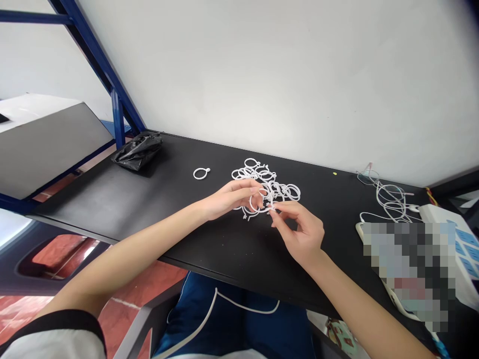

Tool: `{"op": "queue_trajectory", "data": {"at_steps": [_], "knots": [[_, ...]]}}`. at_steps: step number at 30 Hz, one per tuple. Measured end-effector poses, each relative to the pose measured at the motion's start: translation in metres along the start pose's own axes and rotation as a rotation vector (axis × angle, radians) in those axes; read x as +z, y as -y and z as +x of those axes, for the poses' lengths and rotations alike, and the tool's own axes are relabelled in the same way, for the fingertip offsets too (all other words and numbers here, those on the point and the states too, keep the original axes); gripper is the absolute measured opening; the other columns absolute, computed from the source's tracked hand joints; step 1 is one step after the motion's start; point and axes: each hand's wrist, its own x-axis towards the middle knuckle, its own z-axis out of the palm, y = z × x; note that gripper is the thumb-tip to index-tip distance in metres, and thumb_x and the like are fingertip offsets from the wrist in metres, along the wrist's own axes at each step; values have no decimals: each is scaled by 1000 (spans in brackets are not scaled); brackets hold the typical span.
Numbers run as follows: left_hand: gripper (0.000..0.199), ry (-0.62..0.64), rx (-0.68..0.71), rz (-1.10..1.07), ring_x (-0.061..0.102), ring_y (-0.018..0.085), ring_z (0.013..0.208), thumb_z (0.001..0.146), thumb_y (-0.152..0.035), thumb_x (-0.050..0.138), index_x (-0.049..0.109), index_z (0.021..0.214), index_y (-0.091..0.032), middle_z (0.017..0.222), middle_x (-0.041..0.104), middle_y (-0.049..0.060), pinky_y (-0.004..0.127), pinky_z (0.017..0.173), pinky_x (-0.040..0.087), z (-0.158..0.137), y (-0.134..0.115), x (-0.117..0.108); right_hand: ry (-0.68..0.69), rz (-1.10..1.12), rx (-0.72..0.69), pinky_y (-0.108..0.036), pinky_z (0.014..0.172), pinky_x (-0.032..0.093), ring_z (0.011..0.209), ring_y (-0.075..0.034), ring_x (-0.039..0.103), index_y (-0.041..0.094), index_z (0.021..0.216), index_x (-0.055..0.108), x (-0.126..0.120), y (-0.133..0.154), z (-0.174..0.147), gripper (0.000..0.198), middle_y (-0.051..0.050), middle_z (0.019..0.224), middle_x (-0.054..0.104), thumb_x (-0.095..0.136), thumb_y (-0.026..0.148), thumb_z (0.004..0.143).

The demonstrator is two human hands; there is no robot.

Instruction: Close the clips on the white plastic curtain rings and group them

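White plastic curtain rings, each with a small eyelet, lie in a loose pile (249, 172) on the black tabletop (175, 154). Over the near side of this pile, my left hand (237, 195) is closed with its thumb and fingers on a white curtain ring (251, 203). My right hand (302, 230) pinches the same ring, or one joined to it, near its eyelet; overlapping rings make this hard to tell. Apart from the pile, to the left, rests a single curtain ring (201, 173).
A crumpled black plastic bag (139, 150) sits at the back left. To the right are a tangled white cable (392, 199), a white power strip (436, 219) and a blurred-out flat object (407, 274). A pale wall (269, 85) rises behind the table.
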Motion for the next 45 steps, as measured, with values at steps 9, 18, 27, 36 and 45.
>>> {"op": "queue_trajectory", "data": {"at_steps": [9, 18, 27, 36, 45], "knots": [[31, 5, -6, 1, 61, 9, 70, 84, -41, 72, 66, 94, -12, 76, 67, 3, 23, 70, 49, 0, -1, 0, -17, -12, -21, -26, 53, 56, 54, -11, 65, 22, 96, 68, 0, -2, -1, 21, -2, 88, 74, 67, 6, 83], [34, 31, 1, -8, 63, 12, 74, 91, -46, 61, 60, 111, -18, 77, 68, 2, 25, 72, 50, 0, 1, -2, -13, -12, 22, -25, 51, 55, 50, -10, 63, 22, 95, 65, 0, 1, 0, 16, -2, 86, 72, 66, 9, 85], [40, 33, -20, 94, 60, 10, 73, 83, -42, 73, 61, 114, -20, 81, 64, 1, 25, 73, 49, -2, 4, -4, -34, -48, 56, -24, 51, 55, 49, -9, 63, 22, 95, 64, 0, 0, -2, 15, -1, 85, 71, 66, 11, 85], [38, 51, -8, 140, 60, 12, 77, 88, -41, 67, 60, 122, -25, 85, 63, 2, 29, 78, 50, -5, 2, -4, -37, -69, 41, -24, 50, 55, 48, -10, 63, 22, 94, 65, 0, 1, -1, 12, -1, 83, 72, 66, 14, 86], [37, 54, 4, 138, 60, 12, 78, 89, -40, 66, 61, 122, -25, 83, 63, 2, 28, 77, 50, -4, 3, -5, -29, -47, 29, -25, 51, 54, 49, -9, 61, 22, 95, 64, 0, 0, -1, 17, -1, 83, 70, 67, 9, 84]]}}
